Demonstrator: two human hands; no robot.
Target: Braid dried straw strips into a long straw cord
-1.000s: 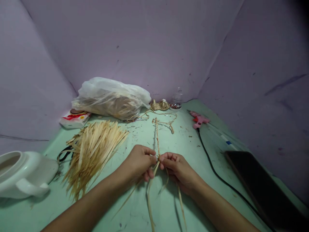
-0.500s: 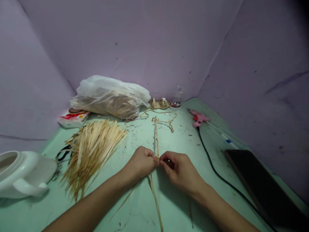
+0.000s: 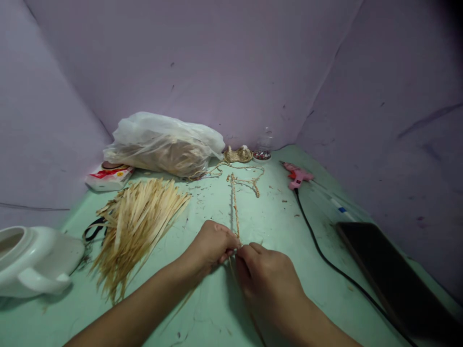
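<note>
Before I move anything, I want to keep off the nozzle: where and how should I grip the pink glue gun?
Probably by the handle, from the near side: the pink glue gun lies with handle and black cord toward you, its nozzle pointing away and left.

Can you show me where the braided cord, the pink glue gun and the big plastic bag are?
Braided cord (image 3: 236,208): head view, partway along its straight stretch.
Pink glue gun (image 3: 298,175): head view, on its body.
Plastic bag (image 3: 164,145): head view, on its front side.

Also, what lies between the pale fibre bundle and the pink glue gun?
In the head view, the braided cord lies between the fibre bundle and the glue gun, over scrap-strewn green tabletop.
</note>
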